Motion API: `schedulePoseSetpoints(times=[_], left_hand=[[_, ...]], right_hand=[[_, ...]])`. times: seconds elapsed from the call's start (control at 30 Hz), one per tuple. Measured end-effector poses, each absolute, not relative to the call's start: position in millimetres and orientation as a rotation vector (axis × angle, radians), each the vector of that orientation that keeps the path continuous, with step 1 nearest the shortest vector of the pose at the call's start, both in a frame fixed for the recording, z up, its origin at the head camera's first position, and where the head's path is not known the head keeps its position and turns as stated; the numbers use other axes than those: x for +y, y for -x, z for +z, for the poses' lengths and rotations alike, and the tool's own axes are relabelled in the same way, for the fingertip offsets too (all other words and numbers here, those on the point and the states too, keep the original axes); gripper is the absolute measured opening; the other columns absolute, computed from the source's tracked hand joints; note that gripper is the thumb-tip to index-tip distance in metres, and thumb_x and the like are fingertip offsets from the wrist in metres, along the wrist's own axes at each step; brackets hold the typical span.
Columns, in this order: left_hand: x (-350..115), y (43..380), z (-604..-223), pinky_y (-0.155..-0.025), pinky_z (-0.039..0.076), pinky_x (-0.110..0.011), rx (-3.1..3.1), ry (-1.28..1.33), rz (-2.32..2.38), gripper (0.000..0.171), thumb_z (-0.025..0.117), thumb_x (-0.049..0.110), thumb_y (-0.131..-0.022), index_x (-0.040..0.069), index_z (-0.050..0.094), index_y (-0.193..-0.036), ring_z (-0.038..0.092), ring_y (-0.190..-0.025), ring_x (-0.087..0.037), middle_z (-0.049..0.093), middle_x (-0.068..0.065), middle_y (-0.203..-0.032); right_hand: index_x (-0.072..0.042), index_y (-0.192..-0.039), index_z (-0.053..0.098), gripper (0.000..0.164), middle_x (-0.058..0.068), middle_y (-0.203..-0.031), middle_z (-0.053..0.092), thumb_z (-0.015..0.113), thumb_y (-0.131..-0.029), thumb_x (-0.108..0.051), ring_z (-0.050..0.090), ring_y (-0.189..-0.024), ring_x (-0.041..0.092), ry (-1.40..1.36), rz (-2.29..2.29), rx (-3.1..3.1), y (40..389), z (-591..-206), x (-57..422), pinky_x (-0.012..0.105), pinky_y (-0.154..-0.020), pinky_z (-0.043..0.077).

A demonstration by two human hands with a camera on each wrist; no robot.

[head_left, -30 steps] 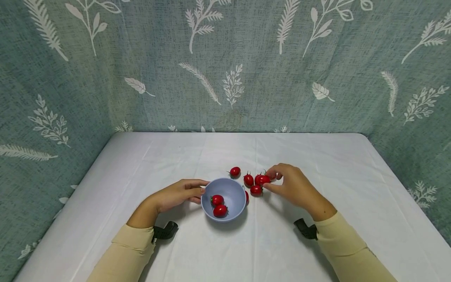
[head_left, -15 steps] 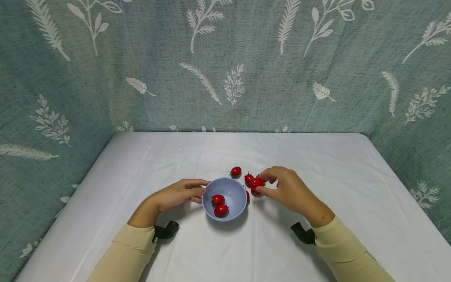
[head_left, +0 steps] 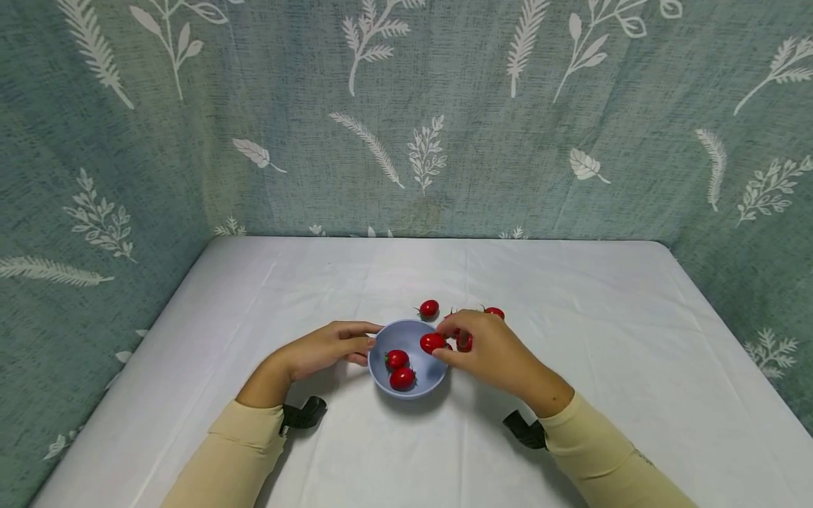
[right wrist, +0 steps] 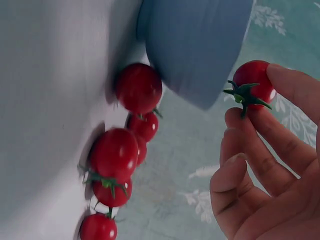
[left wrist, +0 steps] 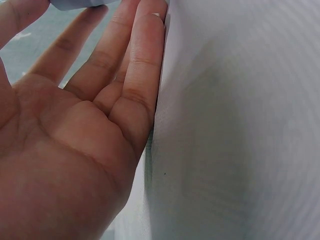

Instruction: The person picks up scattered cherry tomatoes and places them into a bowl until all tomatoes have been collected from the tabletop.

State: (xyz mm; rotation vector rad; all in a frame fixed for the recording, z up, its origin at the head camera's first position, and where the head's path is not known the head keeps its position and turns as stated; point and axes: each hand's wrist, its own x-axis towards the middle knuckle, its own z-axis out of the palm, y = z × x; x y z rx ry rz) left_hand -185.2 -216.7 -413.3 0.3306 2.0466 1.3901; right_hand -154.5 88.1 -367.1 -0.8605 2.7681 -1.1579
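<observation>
My right hand [head_left: 492, 356] pinches a red cherry tomato [head_left: 432, 343] between thumb and fingertips at the right rim of a small light-blue bowl [head_left: 409, 331]. In the right wrist view, the held tomato's green calyx [right wrist: 245, 95] faces the camera, and the bowl's outer wall [right wrist: 195, 45] is just beyond. Inside the bowl lie two tomatoes [head_left: 402, 379]. My left hand [head_left: 327, 351] touches the bowl's left side with thumb and index finger, its fingers nearly straight; the left wrist view shows these fingertips against the bowl's edge [left wrist: 75, 4].
Several more cherry tomatoes [right wrist: 115, 155] lie on the white cloth right of and behind the bowl, partly hidden by my right hand in the head view. One tomato [head_left: 429, 309] sits behind the bowl. A patterned green curtain [head_left: 406, 127] hangs behind the white-covered table [head_left: 305, 271].
My right hand has lifted one tomato from the cluster and carried it left to the bowl's rim. Another tomato now shows behind the right hand. The left hand stays at the bowl.
</observation>
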Motion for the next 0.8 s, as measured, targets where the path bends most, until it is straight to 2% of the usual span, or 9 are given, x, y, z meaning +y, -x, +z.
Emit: schedulePoseSetpoints(times=[0.27,0.37,0.57,0.8], left_hand=[[-216,185,-412,-0.112,0.042,-0.048,2.036,-0.347,1.407,0.053,0.055,0.034,-0.102,0.007,0.048,-0.148,0.066,-0.113,-0.021,0.055,-0.019,-0.144],[-217,185,-412,-0.112,0.042,-0.047,2.039,-0.346,1.402,0.053,0.054,0.035,-0.103,0.008,0.048,-0.148,0.066,-0.113,-0.020,0.055,-0.018,-0.144],[-217,184,-411,-0.111,0.043,-0.045,2.027,-0.358,1.415,0.053,0.053,0.033,-0.103,0.006,0.047,-0.149,0.066,-0.115,-0.021,0.054,-0.020,-0.144],[-217,184,-412,-0.109,0.045,-0.044,2.033,-0.365,1.420,0.053,0.054,0.032,-0.103,0.005,0.048,-0.148,0.066,-0.112,-0.020,0.056,-0.018,-0.143]], right_hand=[[-0.011,-0.105,0.074,0.027,0.001,-0.088,0.068,0.084,-0.082,-0.021,0.055,-0.075,0.016,0.885,-1.100,2.775,153,-369,74,0.020,-0.062,0.048],[-0.011,-0.106,0.074,0.028,-0.001,-0.095,0.072,0.083,-0.082,-0.022,0.058,-0.078,0.016,0.879,-1.087,2.780,151,-370,70,0.021,-0.066,0.051],[-0.013,-0.107,0.076,0.029,-0.002,-0.102,0.075,0.084,-0.082,-0.022,0.066,-0.095,0.015,0.858,-1.006,2.799,151,-375,62,0.029,-0.083,0.057],[-0.015,-0.106,0.076,0.028,-0.005,-0.099,0.076,0.083,-0.082,-0.028,0.067,-0.092,0.012,0.914,-0.845,2.853,152,-378,56,0.028,-0.080,0.057]])
